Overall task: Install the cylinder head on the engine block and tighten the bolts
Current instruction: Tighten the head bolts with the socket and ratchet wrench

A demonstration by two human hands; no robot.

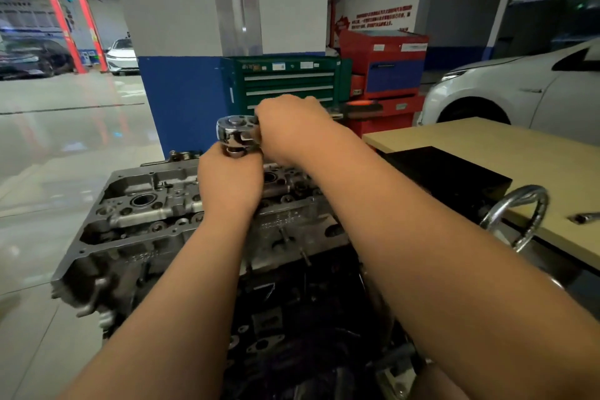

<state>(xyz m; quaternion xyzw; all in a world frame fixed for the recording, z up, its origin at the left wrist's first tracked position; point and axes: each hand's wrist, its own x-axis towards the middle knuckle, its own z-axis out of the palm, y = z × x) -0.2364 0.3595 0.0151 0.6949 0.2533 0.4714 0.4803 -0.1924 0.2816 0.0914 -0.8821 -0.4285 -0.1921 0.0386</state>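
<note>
Head view: cylinder head (156, 204) seated on block at 6 o'clock. Left hand (230, 182) clenches under ratchet head (238, 133) to steady the socket; right hand (292, 130) grasps the handle for leverage.

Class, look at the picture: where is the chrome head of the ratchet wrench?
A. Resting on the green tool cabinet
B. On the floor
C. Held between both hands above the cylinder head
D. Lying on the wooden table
C: the ratchet wrench sits between the left hand and right hand, over the cylinder head.
</note>
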